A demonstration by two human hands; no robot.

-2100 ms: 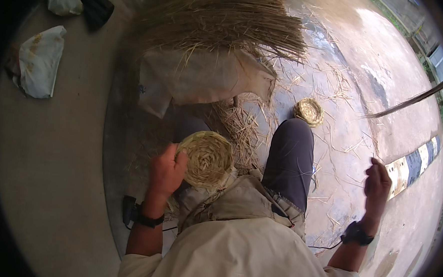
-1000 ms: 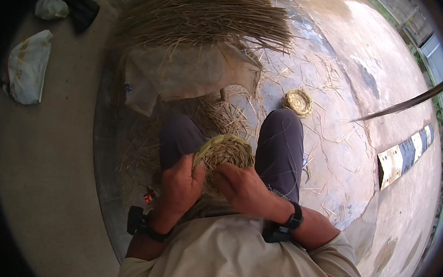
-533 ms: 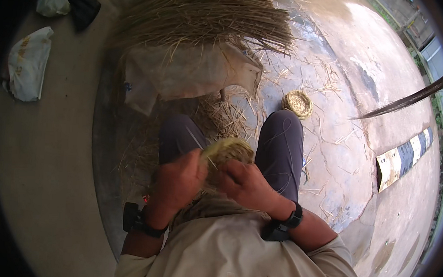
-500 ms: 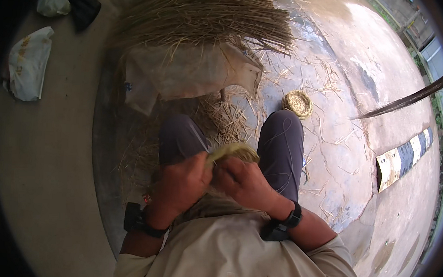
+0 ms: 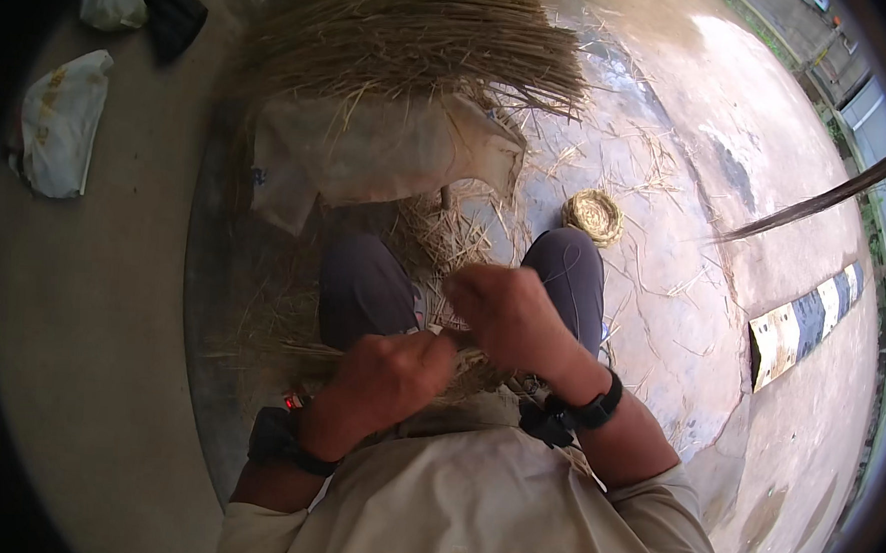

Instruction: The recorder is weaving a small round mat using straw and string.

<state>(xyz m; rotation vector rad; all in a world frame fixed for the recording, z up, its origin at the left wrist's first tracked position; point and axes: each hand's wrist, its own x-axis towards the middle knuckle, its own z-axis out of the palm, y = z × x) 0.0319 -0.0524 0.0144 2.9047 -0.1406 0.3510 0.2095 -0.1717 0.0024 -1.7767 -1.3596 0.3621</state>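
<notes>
Both of my hands work close together over my lap, between my knees. My left hand (image 5: 398, 374) is closed, with its fingertips at a straw coil (image 5: 471, 370) that is mostly hidden under the hands. Above and to the right of it, my right hand (image 5: 511, 315) is curled shut, its knuckles up; whatever its fingers pinch is hidden. A thin pale thread (image 5: 570, 268) loops over my right knee, near that hand. Beyond this knee, a small round woven straw basket (image 5: 593, 217) sits on the ground.
A large straw bundle (image 5: 415, 40) lies ahead on a pale sheet (image 5: 389, 154). Loose straw (image 5: 450, 237) is scattered between my feet. White bags (image 5: 62, 121) lie at the left. A striped board (image 5: 806, 326) and a dark pole (image 5: 818, 201) are at the right.
My right hand has risen and moved forward, away from the left. The straw coil, in plain sight above the hands before, is now lower and mostly covered. My left hand has shifted slightly right.
</notes>
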